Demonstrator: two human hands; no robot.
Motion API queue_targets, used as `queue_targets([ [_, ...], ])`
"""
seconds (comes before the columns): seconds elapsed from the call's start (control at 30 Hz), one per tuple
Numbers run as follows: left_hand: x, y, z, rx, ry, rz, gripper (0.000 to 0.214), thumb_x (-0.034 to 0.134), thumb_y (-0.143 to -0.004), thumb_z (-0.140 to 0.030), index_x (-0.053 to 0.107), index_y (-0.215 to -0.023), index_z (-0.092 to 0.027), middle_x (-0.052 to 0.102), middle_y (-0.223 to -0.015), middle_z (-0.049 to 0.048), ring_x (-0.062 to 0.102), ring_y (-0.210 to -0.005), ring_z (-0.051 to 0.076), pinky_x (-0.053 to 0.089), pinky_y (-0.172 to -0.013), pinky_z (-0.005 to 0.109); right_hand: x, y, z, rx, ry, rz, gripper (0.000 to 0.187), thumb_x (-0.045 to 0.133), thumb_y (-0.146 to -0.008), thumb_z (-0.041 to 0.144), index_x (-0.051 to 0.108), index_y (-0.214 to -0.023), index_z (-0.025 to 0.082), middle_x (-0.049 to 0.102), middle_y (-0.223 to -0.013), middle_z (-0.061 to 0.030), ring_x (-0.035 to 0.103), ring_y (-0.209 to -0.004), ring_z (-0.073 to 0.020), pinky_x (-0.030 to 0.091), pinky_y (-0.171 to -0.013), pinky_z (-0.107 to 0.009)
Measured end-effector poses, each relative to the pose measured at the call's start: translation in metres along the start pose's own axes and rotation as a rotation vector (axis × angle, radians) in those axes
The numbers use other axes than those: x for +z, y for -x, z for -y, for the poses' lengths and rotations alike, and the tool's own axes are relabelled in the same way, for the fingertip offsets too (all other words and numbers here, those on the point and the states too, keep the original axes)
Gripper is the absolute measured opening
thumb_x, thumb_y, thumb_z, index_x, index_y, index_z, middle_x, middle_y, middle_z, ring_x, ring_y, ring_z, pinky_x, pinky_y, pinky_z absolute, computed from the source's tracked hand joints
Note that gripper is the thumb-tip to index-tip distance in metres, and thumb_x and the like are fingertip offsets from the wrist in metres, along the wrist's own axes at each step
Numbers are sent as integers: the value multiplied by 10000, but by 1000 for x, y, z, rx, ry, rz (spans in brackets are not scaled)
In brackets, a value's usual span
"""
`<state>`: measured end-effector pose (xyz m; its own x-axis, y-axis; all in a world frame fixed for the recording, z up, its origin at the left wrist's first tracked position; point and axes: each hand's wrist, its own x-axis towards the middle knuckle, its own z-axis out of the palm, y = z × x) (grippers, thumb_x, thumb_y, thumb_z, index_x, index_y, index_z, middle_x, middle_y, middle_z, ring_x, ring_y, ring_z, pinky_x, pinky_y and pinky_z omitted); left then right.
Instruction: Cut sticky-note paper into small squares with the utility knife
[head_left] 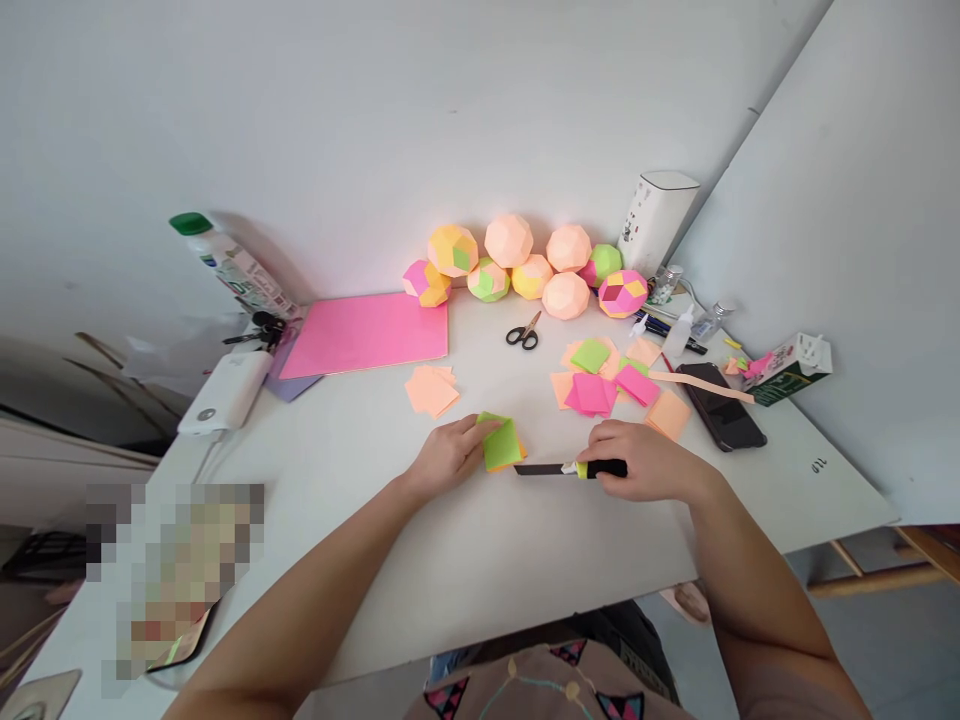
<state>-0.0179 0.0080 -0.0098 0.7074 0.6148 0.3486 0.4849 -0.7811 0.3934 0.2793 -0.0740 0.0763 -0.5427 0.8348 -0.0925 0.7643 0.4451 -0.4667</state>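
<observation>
On the white worktop [360,440], one pink sheet [367,335] is laid. One knife [551,469] is clasped in the right grip [637,460]. Nine faceted balls [532,277] are clustered farther back. One green paper [501,447] is pinched at its left edge by the left grip [448,455], just beside the knife's tip. One pair of scissors [530,340] is placed beyond.
</observation>
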Motion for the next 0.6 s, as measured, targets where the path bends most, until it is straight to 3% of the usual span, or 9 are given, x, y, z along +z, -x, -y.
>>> queue_targets([
  [0.13,-5,-1,-3,-14,10,23,291,411,-910,-317,471,-1172,-208,639,-950,52,596,-692,164,441,-582,268,4,-2,-1,5,23,-39,376,513,-743,105,731,-1025,224,656,-919,-56,603,-819,-185,485,-706,-291],
  [0.27,-5,-2,-3,34,29,21,418,542,-859,-469,433,-1170,-213,631,-1091,85,622,-807,195,477,-650,295,7,-3,-2,-9,16,-90,391,515,-738,100,727,-1043,220,649,-921,-60,598,-817,-184,483,-700,-288],
  [0.5,-5,-2,-1,28,55,38,437,528,-880,-507,413,-1193,-224,618,-1139,89,637,-869,205,503,-688,309,10,-4,-2,-33,23,-114,398,508,-738,90,721,-1053,207,633,-896,-67,587,-816,-187,479,-709,-295],
  [0.6,-4,-1,1,36,99,27,569,506,-888,-534,322,-1328,-224,621,-1143,103,640,-923,228,514,-734,339,9,-3,-5,-14,35,-94,396,512,-733,92,720,-1048,209,635,-894,-65,589,-813,-187,476,-708,-293],
])
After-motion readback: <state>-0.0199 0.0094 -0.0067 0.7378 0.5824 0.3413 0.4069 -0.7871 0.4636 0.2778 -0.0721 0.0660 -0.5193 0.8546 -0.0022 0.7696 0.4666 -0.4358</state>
